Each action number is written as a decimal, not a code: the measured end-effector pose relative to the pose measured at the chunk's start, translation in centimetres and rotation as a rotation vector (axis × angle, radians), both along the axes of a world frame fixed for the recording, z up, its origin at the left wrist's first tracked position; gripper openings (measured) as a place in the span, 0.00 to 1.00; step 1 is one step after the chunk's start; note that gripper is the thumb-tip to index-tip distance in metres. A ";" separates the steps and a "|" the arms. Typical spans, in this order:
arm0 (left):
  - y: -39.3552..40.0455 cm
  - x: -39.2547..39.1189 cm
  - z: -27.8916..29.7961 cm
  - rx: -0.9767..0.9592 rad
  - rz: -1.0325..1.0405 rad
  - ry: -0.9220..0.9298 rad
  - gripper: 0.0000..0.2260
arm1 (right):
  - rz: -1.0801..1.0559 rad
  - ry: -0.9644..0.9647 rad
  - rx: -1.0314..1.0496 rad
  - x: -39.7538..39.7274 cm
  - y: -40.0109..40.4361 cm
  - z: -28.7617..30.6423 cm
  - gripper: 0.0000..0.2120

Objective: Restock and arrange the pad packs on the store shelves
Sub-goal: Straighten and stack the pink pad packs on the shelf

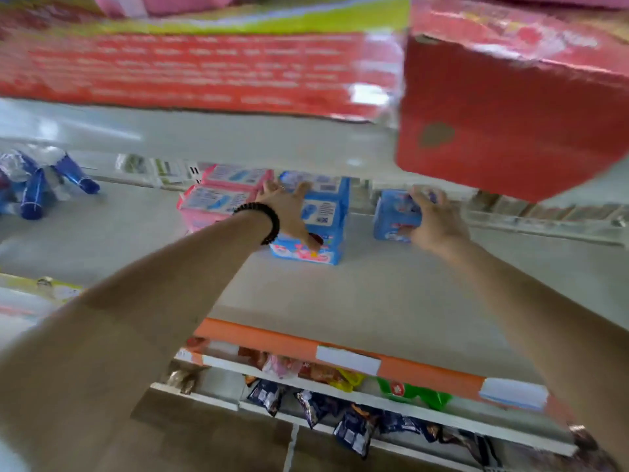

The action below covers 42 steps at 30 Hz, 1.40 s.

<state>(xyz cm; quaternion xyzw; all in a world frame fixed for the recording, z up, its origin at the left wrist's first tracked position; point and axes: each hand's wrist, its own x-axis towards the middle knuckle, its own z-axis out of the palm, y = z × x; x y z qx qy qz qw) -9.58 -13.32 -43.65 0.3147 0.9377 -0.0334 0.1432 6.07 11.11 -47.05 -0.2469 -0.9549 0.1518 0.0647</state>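
A stack of blue pad packs (326, 216) stands at the back of the white shelf (340, 294), with pink pad packs (218, 199) stacked just left of it. My left hand (289, 209), with a black bead bracelet on the wrist, lies flat against the blue stack's left side, fingers spread. Apart to the right, a single blue pad pack (391, 216) stands upright. My right hand (439, 219) grips its right side with curled fingers. The whole view is blurred by motion.
Blue-capped packages (37, 189) lie at the shelf's far left. A red carton (510, 107) hangs overhead at the right, beside a long red box (204, 69) on the shelf above. An orange price rail (340, 352) edges the shelf; snack bags (354, 427) hang below.
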 end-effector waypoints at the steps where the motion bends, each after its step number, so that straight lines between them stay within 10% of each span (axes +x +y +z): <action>1: 0.0 0.2 0.3 -0.003 0.005 0.000 0.68 | 0.014 -0.008 0.001 0.2 0.3 0.1 0.37; 21: 3.9 5.8 -1.8 0.187 -0.163 0.133 0.52 | -0.059 0.089 0.169 3.1 0.2 0.6 0.26; 29: 2.3 4.9 -2.4 0.144 -0.121 0.216 0.48 | 0.142 0.053 -0.289 1.0 -5.6 1.7 0.29; 42: 1.3 4.1 -1.2 0.122 -0.040 0.051 0.29 | 0.200 -0.109 -0.438 -0.9 -5.8 0.7 0.22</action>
